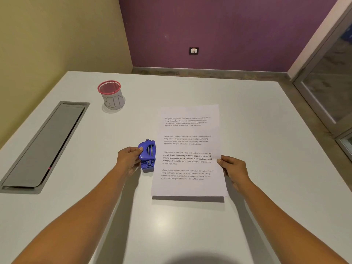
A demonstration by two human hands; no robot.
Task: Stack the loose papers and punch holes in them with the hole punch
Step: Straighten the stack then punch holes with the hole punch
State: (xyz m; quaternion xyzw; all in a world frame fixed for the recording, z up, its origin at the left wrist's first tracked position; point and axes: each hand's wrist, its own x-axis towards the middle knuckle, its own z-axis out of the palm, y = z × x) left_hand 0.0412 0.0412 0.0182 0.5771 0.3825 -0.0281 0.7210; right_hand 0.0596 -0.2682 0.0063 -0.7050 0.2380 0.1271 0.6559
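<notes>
My left hand (128,159) grips the punch (147,155) at the papers' (188,149) left edge, aligning its slot. My right hand (231,167) pinches the right edge, steadying the stack.

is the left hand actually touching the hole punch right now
Touching. The head view shows the left hand gripping the blue hole punch, thumb pressed on its top, beside the left edge of the papers.
</notes>
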